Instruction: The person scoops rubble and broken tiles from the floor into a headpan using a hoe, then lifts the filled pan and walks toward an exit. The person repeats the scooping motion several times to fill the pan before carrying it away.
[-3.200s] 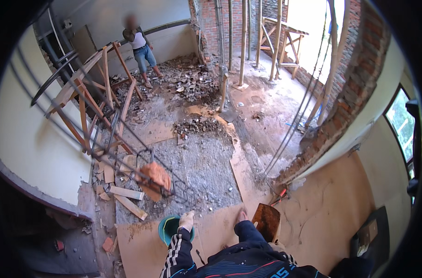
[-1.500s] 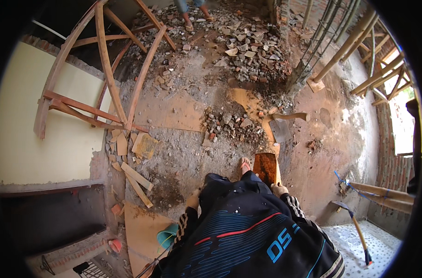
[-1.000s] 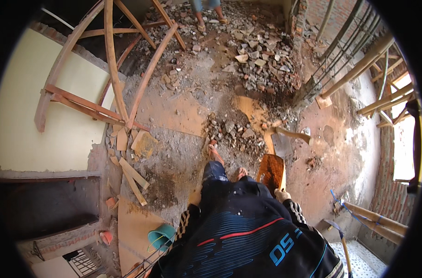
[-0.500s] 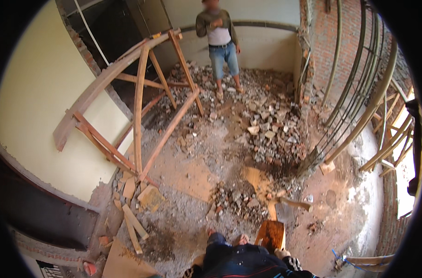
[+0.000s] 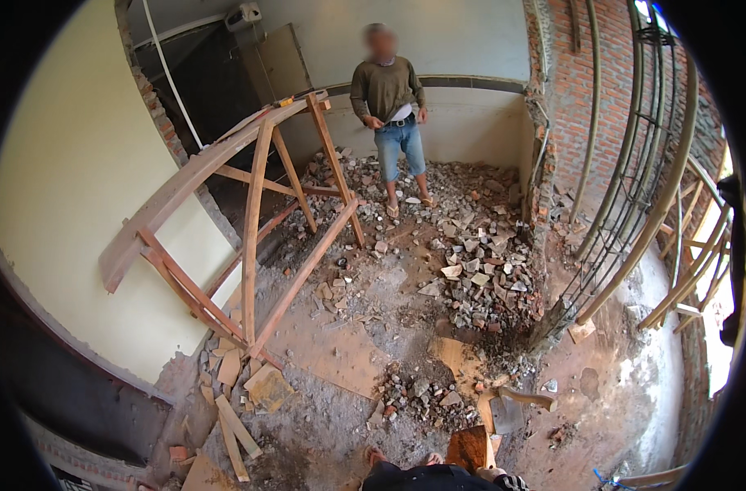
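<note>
At the lower edge, my right hand (image 5: 491,473) closes on the near rim of a rusty-brown, box-like scoop (image 5: 469,448); the fingers show only in part. My left hand is out of sight. Just beyond the scoop lies a hoe with a broad grey blade (image 5: 506,415) and a short wooden handle (image 5: 528,399) pointing right. A small heap of broken rubble (image 5: 422,401) sits in front of my feet, left of the hoe.
A co-worker (image 5: 397,106) stands at the back among rubble (image 5: 488,278). To the left is a wooden trestle (image 5: 254,237) with a plank top. Steel rebar and poles (image 5: 627,164) rise on the right. Loose wood strips (image 5: 238,430) lie at lower left.
My view has tilted up, so the scoop and my right hand sit lower in the picture. The co-worker's raised hand has come down to the shirt's hem.
</note>
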`<state>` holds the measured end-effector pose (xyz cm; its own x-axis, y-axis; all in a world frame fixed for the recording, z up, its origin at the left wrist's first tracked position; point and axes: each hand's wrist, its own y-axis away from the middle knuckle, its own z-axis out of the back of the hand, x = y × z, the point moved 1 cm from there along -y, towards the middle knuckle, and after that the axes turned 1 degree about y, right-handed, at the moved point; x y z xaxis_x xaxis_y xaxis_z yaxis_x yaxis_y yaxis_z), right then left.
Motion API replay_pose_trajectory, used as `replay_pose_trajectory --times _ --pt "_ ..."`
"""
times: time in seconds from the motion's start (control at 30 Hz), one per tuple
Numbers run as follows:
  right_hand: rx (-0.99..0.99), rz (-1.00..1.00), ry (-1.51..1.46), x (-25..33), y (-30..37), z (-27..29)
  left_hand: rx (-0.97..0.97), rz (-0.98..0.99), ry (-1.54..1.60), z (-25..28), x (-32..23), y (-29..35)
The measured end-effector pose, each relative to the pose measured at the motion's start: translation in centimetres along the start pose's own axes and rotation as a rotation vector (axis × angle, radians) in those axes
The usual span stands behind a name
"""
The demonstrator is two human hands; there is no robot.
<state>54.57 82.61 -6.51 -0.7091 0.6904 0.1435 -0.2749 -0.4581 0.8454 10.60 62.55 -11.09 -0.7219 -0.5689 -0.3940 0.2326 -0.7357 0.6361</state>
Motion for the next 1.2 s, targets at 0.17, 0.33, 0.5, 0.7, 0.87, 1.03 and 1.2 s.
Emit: replay_pose_trajectory --times 0.17,0.33,0.5,0.7,0.87,1.03,1.2 --pt "0.218 -0.016 0.003 -0.2 -2.7 1.2 -0.049 -0.061 0.063 1.5 -2.3 1.2" --pt "0.247 -0.077 -0.153 -0.1 -3.4 1.0 -0.020 -0.078 0.037 0.6 -1.4 0.7" --pt "0.189 0.051 -0.053 -0.6 -6.1 0.8 -0.004 -0.065 0.044 -0.2 -0.9 -0.5" --pt "0.140 0.001 -0.077 -1.1 -5.8 1.6 -0.019 -0.029 0.059 0.0 -1.6 -1.4" --pt "0.101 -0.024 0.022 -0.6 -2.8 2.5 -0.021 -0.025 0.064 0.1 -1.9 -2.1" --pt "0.131 -0.021 -0.106 -1.8 -1.3 2.1 -0.026 -0.031 0.067 0.1 -2.2 -2.7" --pt "0.164 -0.020 -0.038 -4.4 -5.2 0.8 -0.029 -0.036 0.067 0.1 -2.5 -3.0"
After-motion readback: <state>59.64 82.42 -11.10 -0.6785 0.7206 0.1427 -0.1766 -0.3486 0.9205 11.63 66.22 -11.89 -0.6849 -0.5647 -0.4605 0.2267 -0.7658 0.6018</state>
